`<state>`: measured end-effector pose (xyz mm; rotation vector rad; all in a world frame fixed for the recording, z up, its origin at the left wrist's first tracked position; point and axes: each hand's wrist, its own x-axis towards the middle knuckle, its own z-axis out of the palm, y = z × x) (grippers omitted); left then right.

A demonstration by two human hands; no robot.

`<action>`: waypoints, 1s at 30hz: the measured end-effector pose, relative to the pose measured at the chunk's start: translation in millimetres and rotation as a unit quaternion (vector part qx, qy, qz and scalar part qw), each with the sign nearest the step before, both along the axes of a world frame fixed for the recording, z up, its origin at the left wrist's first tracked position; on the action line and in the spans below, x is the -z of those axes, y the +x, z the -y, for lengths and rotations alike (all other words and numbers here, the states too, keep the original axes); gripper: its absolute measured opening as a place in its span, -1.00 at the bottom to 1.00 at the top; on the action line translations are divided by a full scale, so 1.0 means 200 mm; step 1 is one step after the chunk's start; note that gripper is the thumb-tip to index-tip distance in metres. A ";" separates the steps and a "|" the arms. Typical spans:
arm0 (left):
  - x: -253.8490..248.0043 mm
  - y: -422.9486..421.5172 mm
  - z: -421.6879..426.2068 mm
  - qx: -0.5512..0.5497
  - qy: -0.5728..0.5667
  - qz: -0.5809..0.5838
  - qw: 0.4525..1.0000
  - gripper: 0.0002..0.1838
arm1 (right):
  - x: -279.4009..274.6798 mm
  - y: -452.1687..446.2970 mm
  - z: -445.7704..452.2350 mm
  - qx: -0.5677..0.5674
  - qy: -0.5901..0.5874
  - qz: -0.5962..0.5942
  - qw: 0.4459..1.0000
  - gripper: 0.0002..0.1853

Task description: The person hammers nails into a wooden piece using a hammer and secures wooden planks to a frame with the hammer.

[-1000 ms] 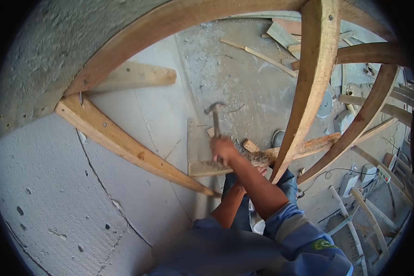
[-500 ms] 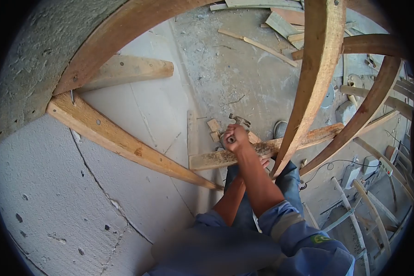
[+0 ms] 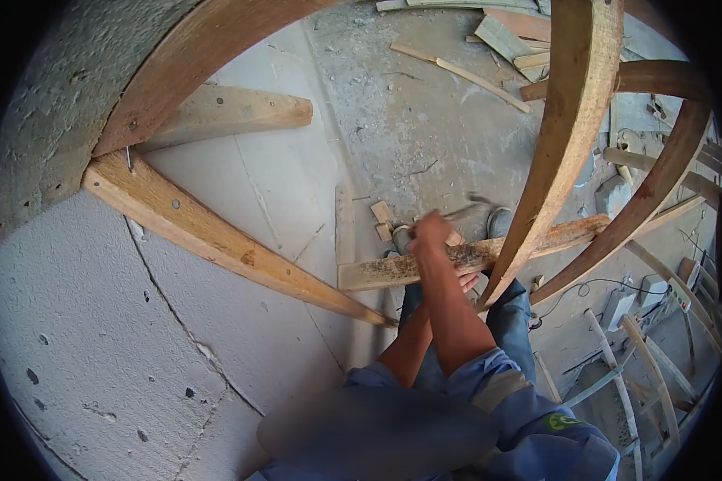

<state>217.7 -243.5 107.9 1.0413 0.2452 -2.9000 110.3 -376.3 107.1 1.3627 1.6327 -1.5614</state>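
In my right hand (image 3: 431,231) is a claw hammer (image 3: 464,212), its head blurred and pointing right, above a horizontal wooden board (image 3: 377,275). The fingers of that hand are wrapped round the handle. My left arm crosses beneath the right one. My left hand (image 3: 468,280) is at the near edge of the board, gripping it from below; most of that hand is hidden by the right forearm and the board. The board has dark stains along its face and passes behind an upright timber post (image 3: 565,128).
A slanting beam (image 3: 217,240) with a protruding nail runs along the white wall (image 3: 96,321) at left. Small wood blocks (image 3: 383,212) lie beyond the board. Scrap planks (image 3: 501,44) lie on the floor further off. Timber frames and a cable are at right.
The hammer has swung round, its head moving right and blurring. My right hand has shifted slightly right. The left hand stays at the board. The whole view has shifted a little.
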 end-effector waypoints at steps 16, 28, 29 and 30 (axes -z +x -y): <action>-0.06 -0.02 0.00 -0.005 -0.016 -0.020 1.000 -0.58 | 0.18 0.22 0.02 -0.222 -0.248 0.141 0.932 -0.83; 0.01 0.00 -0.04 -0.020 -0.013 0.026 0.999 -0.64 | 0.17 0.16 -0.02 -0.357 0.055 -0.048 0.931 -0.84; -0.03 0.02 -0.05 -0.006 -0.004 0.046 0.999 -0.66 | 0.17 0.27 -0.02 -0.471 -0.046 0.001 0.881 -0.82; -0.10 -0.03 0.01 0.009 -0.001 0.059 0.998 -0.67 | -0.02 0.19 0.02 -0.433 -0.360 0.131 0.816 -0.82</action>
